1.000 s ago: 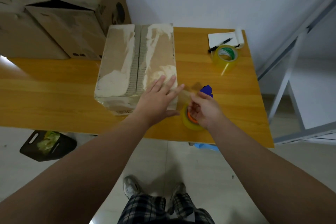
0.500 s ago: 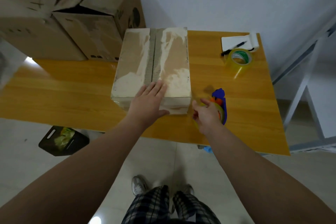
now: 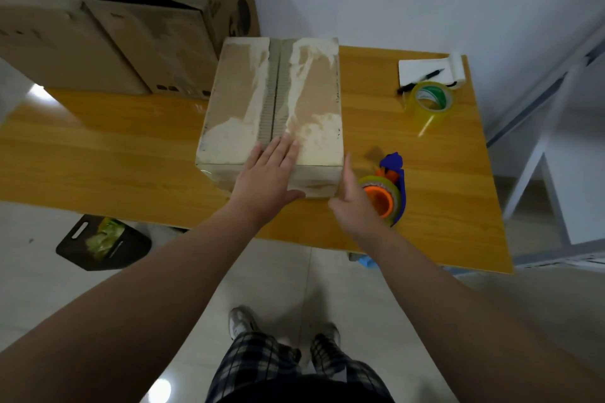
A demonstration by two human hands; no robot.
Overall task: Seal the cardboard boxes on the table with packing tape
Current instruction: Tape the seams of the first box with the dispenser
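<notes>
A worn cardboard box (image 3: 248, 101) with closed flaps and a torn centre seam sits on the wooden table (image 3: 98, 147). My left hand (image 3: 266, 173) lies flat on its near top edge, fingers straight over the seam and thumb along the front face. Beside the box's near right corner is my right hand (image 3: 352, 203), fingers straight and pointing up along the box's right side, holding nothing. Just right of that hand, a blue tape dispenser (image 3: 386, 196) with an orange core and a clear roll rests on the table.
Two large open cardboard boxes (image 3: 147, 36) stand at the table's back left. A spare tape roll (image 3: 430, 101) and a white pad with a pen (image 3: 422, 70) lie at the back right. A white metal frame (image 3: 540, 157) stands right of the table, and a dark bag (image 3: 101, 240) lies on the floor.
My right hand has let go of the tape dispenser and moved left to the box's near right corner. My left hand slid from the box's right part to the middle of its near edge.
</notes>
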